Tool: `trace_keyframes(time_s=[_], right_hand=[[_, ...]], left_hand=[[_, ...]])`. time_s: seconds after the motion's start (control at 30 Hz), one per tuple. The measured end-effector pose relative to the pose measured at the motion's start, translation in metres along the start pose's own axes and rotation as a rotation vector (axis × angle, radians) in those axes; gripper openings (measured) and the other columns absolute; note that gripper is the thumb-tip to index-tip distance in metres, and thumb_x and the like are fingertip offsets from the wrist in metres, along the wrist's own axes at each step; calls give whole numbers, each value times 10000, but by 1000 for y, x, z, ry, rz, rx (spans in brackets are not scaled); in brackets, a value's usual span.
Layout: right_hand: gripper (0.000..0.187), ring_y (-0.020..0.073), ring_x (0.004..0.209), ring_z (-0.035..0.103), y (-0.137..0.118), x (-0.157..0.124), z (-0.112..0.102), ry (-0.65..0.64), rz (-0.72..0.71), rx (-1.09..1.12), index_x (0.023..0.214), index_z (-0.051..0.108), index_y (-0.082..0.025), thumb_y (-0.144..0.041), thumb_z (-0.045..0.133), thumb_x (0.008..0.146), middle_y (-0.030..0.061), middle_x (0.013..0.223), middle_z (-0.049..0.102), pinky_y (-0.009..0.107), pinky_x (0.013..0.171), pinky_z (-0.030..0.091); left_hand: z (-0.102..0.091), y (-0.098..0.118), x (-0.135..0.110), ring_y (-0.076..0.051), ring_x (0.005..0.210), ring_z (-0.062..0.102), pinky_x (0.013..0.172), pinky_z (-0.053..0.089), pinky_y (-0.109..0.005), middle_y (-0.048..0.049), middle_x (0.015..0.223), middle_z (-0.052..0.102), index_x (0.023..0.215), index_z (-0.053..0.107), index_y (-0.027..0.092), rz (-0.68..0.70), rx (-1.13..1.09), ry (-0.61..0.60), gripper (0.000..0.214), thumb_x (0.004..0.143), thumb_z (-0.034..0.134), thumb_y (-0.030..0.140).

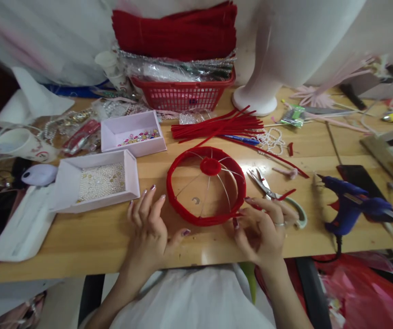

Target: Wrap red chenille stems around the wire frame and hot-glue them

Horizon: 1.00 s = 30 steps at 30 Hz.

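Note:
A round wire frame wrapped in red pipe cleaner (206, 185), with thin spokes and a red hub, lies on the wooden table (86, 233) in front of me. My left hand (150, 226) rests just left of the ring, fingers spread and flat, holding nothing. My right hand (263, 228) hovers at the ring's lower right edge with fingers curled loosely; its fingertips are close to the red rim, and nothing shows in its grasp. Scissors (268, 189) lie right beside that hand.
Two white boxes hold pearl beads (102, 180) and coloured gems (138, 136). Loose red pipe cleaners (222, 124), a red basket (182, 93), a white mannequin base (256, 98) and a blue glue gun (352, 203) crowd the table. A paper cup (21, 144) stands left.

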State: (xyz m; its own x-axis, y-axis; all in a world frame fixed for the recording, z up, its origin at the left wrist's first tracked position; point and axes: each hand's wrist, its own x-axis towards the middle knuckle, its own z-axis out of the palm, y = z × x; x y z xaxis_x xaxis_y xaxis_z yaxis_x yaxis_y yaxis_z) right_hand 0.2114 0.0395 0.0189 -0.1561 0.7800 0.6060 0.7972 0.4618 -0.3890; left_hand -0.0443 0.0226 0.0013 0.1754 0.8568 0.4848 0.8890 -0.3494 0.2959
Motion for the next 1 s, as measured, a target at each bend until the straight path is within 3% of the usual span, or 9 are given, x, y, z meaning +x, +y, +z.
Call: trace_keyframes(time_s=[0.2,0.33,0.5,0.6,0.73,0.8,0.9,1.0], right_hand=[[217,286,1052,539,2,0,4,3,-88,-10,1056,561,-230,-255,633,853,93,1130,622,476,943,366],[167,267,1053,568,3,2,8,-4,-133,-22,1023,544,-229,-218,615,871,82,1134,631,465,948,358],[124,251,995,600,4,5,11,41,-236,-8,966,549,-218,-194,617,865,79,1078,646,453,911,384],[97,237,955,615,5,7,12,88,-280,5,929,560,-224,-158,597,869,66,1019,663,446,884,417],[89,210,871,643,5,9,10,86,-327,59,900,598,-219,-135,586,873,66,926,679,387,795,494],[126,191,842,662,5,11,8,32,-336,87,947,628,-213,-119,561,896,72,915,689,337,735,526],[176,161,791,683,2,16,0,-93,-330,117,1031,655,-208,-116,541,933,66,910,710,275,661,538],[202,154,756,680,0,24,-8,-237,-323,142,1063,678,-185,-121,517,958,64,871,719,256,627,529]], left_hand=[[-3,1,4,-358,1306,440,1077,306,-572,-225,1367,483,1343,417,155,27,-88,237,491,931,565,377],[-12,2,2,-255,1133,567,1012,366,-463,-76,1061,695,993,609,224,53,-191,355,107,951,527,170],[-21,3,2,-226,928,633,929,379,-420,2,700,712,721,632,222,60,-318,424,208,927,625,251],[-22,7,6,-190,755,636,832,435,-368,3,653,691,632,601,211,-48,-477,344,275,888,661,294],[-21,15,15,-112,500,584,570,455,-233,58,569,640,918,679,192,-129,-611,168,65,869,654,226],[-21,17,20,-100,431,554,534,440,-210,99,476,571,1028,676,187,-191,-685,35,166,868,654,229],[-22,16,29,-100,422,551,567,447,-209,112,434,531,1028,690,200,-280,-763,-180,177,867,660,264],[-20,12,37,-104,456,569,593,452,-211,106,468,557,1077,698,230,-261,-753,-317,215,870,664,274]])
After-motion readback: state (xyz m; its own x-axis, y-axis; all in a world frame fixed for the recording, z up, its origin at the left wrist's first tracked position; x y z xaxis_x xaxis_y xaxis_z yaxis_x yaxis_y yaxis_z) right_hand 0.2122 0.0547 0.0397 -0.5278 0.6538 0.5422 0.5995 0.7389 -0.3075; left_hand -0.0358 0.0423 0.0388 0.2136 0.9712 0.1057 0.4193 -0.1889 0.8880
